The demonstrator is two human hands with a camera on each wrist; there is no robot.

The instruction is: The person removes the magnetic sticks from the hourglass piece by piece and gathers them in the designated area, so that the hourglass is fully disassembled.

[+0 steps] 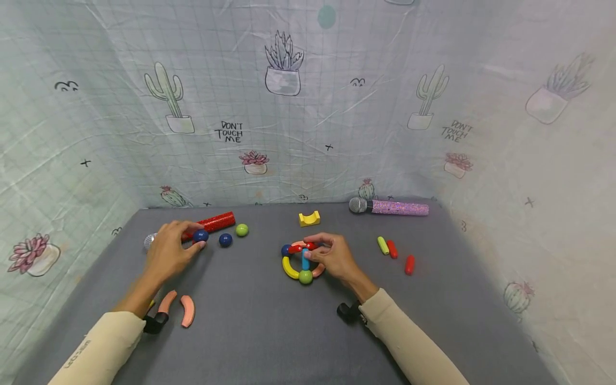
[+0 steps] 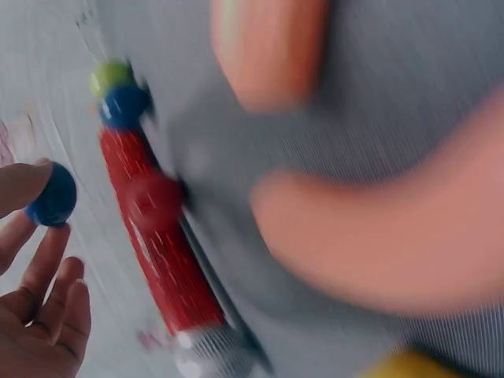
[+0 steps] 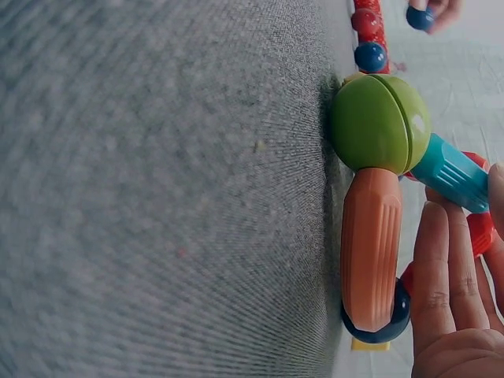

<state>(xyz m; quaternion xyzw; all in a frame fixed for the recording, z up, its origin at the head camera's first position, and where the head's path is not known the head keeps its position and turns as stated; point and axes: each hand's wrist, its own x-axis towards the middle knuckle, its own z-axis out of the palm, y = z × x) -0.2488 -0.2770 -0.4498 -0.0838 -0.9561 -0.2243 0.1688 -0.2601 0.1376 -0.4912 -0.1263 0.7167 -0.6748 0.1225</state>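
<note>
My left hand (image 1: 169, 250) pinches a dark blue ball (image 2: 57, 197) between thumb and fingertips, raised above the table at the left. Below it, in the left wrist view, a red ball (image 2: 153, 201) sits beside a red glittery microphone (image 2: 177, 276). My right hand (image 1: 335, 258) pinches a light blue rod (image 3: 453, 175) that joins a green ball (image 3: 370, 126). That ball belongs to a ring of toy magnetic pieces, with a yellow curved bar (image 1: 290, 268), a salmon curved bar (image 3: 370, 252), a dark blue ball (image 1: 286, 250) and red rods (image 1: 295, 249). The fingers partly hide the ring's right side.
Another blue ball (image 1: 225, 240) and a green ball (image 1: 242, 230) lie near the red microphone. Salmon curved bars (image 1: 188, 311) lie by my left wrist. A yellow cradle-shaped piece (image 1: 309, 218) and pink microphone (image 1: 399, 208) are at the back; short rods (image 1: 409, 264) lie right.
</note>
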